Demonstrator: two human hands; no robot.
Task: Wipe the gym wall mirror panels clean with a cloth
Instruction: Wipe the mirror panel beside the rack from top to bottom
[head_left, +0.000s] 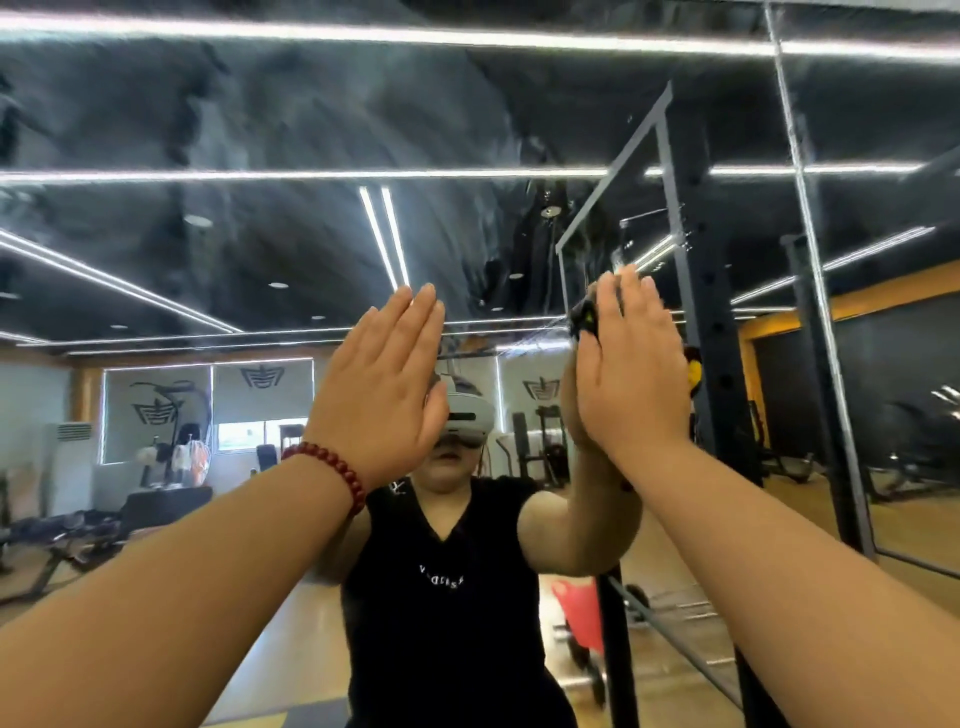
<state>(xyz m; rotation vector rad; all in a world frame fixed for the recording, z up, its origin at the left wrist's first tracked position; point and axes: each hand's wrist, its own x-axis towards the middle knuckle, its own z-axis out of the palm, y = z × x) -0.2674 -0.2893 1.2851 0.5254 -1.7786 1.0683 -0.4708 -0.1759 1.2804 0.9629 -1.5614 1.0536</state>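
Glossy glass mirror (260, 130); dark cloth (584, 317), seemingly soft; glossy bead bracelet (332, 470).

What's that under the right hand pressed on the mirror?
A dark cloth pokes out beside the flat right hand, against the mirror. Most of it is covered by the palm.

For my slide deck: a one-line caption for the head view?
Right hand presses dark cloth on mirror; left hand flat beside.
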